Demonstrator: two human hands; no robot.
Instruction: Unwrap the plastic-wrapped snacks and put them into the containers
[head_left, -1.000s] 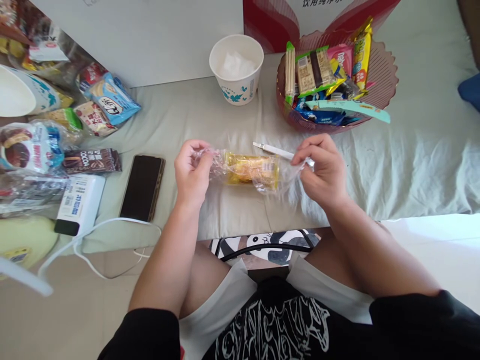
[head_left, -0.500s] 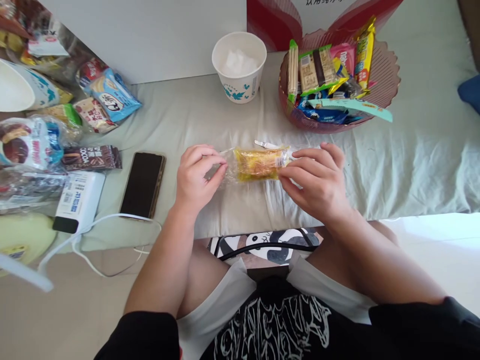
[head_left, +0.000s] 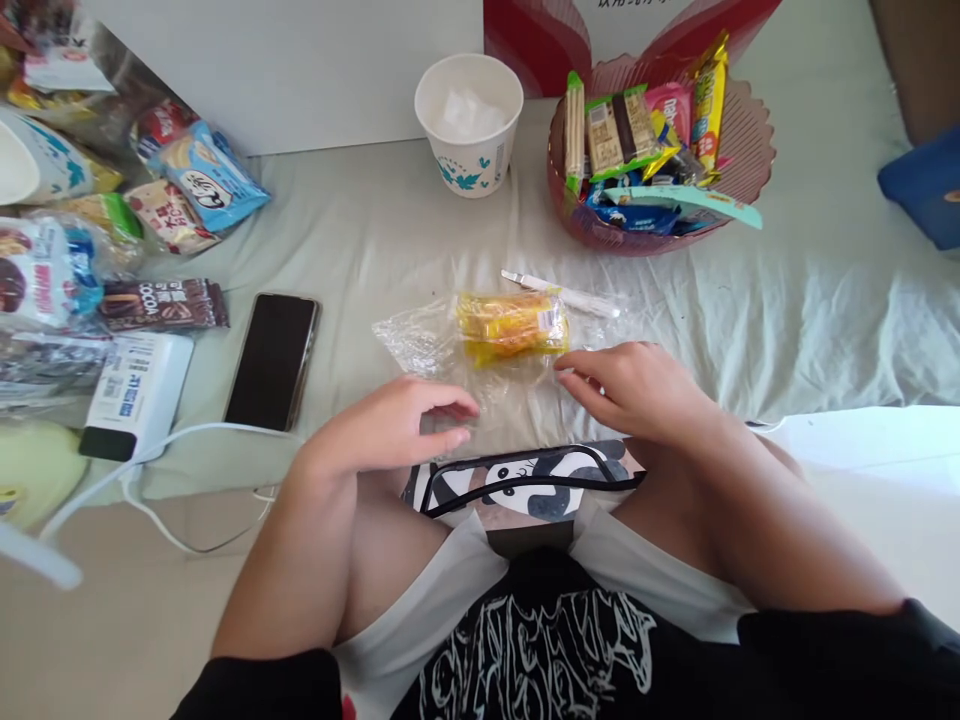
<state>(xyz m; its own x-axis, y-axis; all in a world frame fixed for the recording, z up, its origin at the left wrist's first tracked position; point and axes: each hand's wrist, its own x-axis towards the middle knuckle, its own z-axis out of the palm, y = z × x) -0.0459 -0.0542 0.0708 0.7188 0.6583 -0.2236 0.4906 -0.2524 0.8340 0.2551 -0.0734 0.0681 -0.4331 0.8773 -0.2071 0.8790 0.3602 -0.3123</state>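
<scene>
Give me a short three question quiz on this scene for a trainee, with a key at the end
1. True or false: the left hand holds the yellow snack packet.
2. Which lies right beside the phone? A) the power bank B) the paper cup C) the pink basket
3. Fill in: the white utensil lies just behind the ____.

Key
1. False: the packet lies on the sheet, neither hand holds it, and the right hand has only its fingertips near it.
2. A
3. Yellow snack packet
</scene>
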